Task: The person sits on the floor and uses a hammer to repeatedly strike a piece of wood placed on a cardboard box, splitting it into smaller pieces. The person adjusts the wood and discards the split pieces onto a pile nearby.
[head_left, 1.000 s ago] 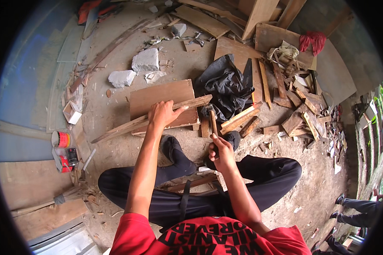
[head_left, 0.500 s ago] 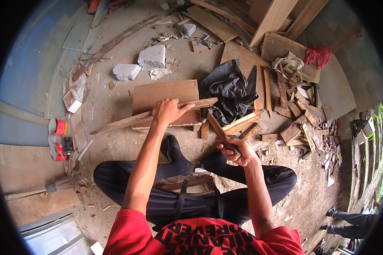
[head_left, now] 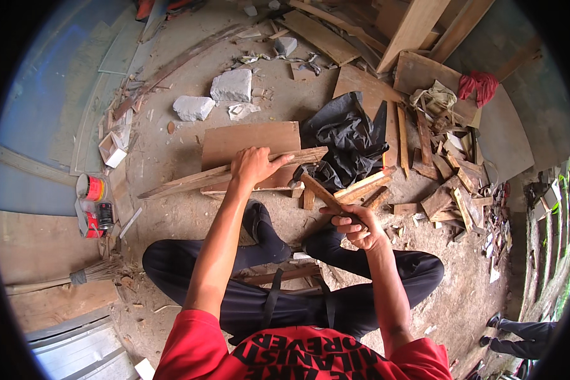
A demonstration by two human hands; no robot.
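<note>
My left hand [head_left: 253,166] is wrapped over a long, narrow wooden plank [head_left: 196,182], its thumb lying along the top. The plank slants across a low wooden box-like piece [head_left: 252,138] on the ground in front of me. In my right hand [head_left: 356,227] is a hammer [head_left: 323,193], gripped by its wooden handle. Its dark head is close to the near side of the plank's right end; whether they touch I cannot tell. Just beyond that end lies a crumpled black plastic sheet [head_left: 342,136].
Wood offcuts [head_left: 446,196] are heaped at the right. White blocks [head_left: 231,85] lie beyond the box-like piece. Cans [head_left: 94,188] and a broom [head_left: 95,272] are on the left. Boards [head_left: 411,35] lean at the far right. Another person's legs [head_left: 522,339] show at lower right.
The hammer's head has come into sight beside the plank, and my right hand has turned slightly with the handle. My left hand keeps its hold on the plank. The view has shifted a little.
</note>
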